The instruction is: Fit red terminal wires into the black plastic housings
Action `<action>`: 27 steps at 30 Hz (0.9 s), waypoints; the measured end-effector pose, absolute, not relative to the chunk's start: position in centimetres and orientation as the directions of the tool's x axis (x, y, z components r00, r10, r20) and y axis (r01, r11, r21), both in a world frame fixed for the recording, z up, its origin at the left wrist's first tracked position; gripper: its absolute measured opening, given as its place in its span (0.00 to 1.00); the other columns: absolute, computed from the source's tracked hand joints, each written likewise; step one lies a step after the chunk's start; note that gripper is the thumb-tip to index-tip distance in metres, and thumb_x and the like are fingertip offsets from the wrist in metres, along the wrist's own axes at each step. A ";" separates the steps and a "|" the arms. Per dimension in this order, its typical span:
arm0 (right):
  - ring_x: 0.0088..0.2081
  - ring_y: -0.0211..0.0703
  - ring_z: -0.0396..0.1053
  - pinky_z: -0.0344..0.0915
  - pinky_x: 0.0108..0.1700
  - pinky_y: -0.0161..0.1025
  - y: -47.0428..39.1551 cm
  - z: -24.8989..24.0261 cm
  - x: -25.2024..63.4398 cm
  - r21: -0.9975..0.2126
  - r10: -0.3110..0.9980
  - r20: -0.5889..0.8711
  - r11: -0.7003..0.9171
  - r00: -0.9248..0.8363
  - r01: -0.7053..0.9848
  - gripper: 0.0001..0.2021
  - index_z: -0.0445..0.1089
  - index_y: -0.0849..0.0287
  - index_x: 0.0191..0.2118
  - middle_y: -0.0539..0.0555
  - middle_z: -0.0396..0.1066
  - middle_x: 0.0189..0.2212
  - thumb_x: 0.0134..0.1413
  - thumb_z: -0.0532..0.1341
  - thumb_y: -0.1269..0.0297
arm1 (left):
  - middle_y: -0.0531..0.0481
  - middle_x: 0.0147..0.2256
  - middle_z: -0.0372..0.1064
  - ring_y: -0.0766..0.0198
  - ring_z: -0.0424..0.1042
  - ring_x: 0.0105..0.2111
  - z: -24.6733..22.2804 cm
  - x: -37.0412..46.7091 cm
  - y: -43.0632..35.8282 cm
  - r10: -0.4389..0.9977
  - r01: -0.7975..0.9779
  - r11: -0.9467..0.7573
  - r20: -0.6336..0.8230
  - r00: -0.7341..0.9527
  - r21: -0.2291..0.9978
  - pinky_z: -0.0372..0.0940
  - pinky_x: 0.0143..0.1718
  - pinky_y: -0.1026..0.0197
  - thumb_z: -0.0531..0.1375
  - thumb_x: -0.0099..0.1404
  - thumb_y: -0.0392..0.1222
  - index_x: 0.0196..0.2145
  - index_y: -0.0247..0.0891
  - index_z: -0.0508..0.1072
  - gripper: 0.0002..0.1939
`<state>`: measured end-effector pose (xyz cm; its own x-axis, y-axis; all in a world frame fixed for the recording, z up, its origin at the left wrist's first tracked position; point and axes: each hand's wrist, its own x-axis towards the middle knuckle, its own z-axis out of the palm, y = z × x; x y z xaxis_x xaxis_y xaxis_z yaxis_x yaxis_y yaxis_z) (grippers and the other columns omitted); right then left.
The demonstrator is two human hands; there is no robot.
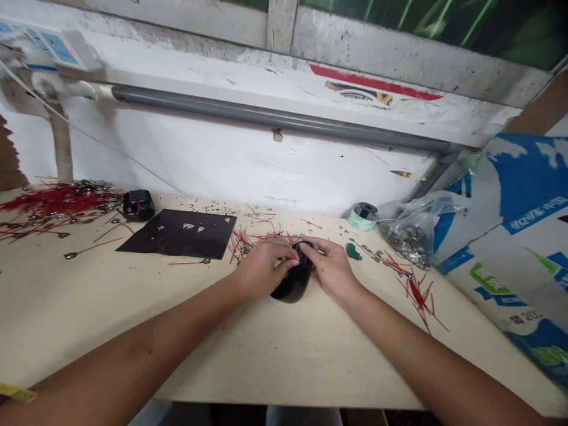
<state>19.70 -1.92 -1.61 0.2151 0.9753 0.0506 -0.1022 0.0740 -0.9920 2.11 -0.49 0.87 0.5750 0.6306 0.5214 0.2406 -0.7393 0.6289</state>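
Note:
A glossy black rounded part (293, 283) lies on the pale workbench (266, 349) in the middle of the head view. My left hand (261, 266) grips its left side with the fingers curled over the top. My right hand (331, 266) holds its right side, fingertips on the upper edge. Loose red wires with metal terminals (248, 239) lie just behind my hands. What my fingertips pinch on top of the part is hidden.
A black sheet (181, 234) with small parts lies at left, beside a black coil (138, 205) and a pile of red wires (53, 201). A tape roll (364, 216), a bag of metal bits (410, 234), more red wires (417, 293) and a printed sack (519, 242) are at right.

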 end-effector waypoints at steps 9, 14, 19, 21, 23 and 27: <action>0.25 0.41 0.69 0.66 0.28 0.39 -1.7 -2.3 19.8 -0.993 0.966 0.105 0.113 0.238 -0.024 0.22 0.79 0.60 0.39 0.52 0.75 0.26 0.41 0.73 0.50 | 0.47 0.32 0.77 0.60 0.74 0.36 0.5 2.3 -0.4 0.628 0.281 -0.753 0.522 0.577 0.595 0.68 0.41 0.57 0.58 0.67 0.32 0.30 0.37 0.79 0.11; 0.27 0.42 0.69 0.66 0.32 0.40 -1.8 -2.1 19.6 -0.981 0.945 0.186 0.166 0.269 0.096 0.19 0.79 0.60 0.38 0.52 0.75 0.27 0.43 0.72 0.51 | 0.47 0.32 0.76 0.60 0.74 0.35 0.6 2.3 -0.4 0.625 0.305 -0.758 0.512 0.589 0.576 0.67 0.40 0.57 0.58 0.67 0.32 0.30 0.38 0.78 0.10; 0.28 0.43 0.70 0.67 0.33 0.41 -1.7 -2.1 19.7 -0.977 0.940 0.200 0.168 0.276 0.133 0.17 0.79 0.60 0.38 0.54 0.76 0.28 0.45 0.71 0.53 | 0.46 0.32 0.75 0.61 0.73 0.35 0.7 2.3 -0.5 0.578 0.267 -0.794 0.543 0.609 0.546 0.66 0.39 0.58 0.56 0.67 0.29 0.30 0.35 0.77 0.11; 0.29 0.44 0.70 0.67 0.33 0.41 -1.6 -2.1 19.7 -0.976 0.940 0.200 0.166 0.277 0.140 0.17 0.79 0.61 0.38 0.55 0.77 0.29 0.45 0.71 0.53 | 0.46 0.32 0.74 0.61 0.72 0.34 0.6 2.3 -0.4 0.565 0.247 -0.800 0.550 0.615 0.547 0.66 0.39 0.58 0.56 0.66 0.28 0.30 0.35 0.76 0.11; 0.29 0.44 0.71 0.67 0.34 0.41 -1.6 -2.2 19.8 -0.973 0.938 0.207 0.169 0.278 0.154 0.18 0.79 0.62 0.38 0.55 0.77 0.29 0.46 0.70 0.53 | 0.46 0.32 0.74 0.61 0.72 0.34 0.5 2.4 -0.4 0.573 0.239 -0.790 0.543 0.613 0.564 0.66 0.39 0.58 0.56 0.66 0.28 0.30 0.35 0.76 0.11; 0.30 0.44 0.71 0.68 0.35 0.41 -1.6 -2.1 19.8 -0.970 0.936 0.214 0.169 0.279 0.176 0.18 0.79 0.62 0.39 0.55 0.77 0.30 0.46 0.70 0.53 | 0.46 0.32 0.75 0.61 0.73 0.34 0.4 2.3 -0.3 0.569 0.251 -0.797 0.544 0.617 0.549 0.66 0.38 0.58 0.57 0.65 0.28 0.30 0.34 0.77 0.11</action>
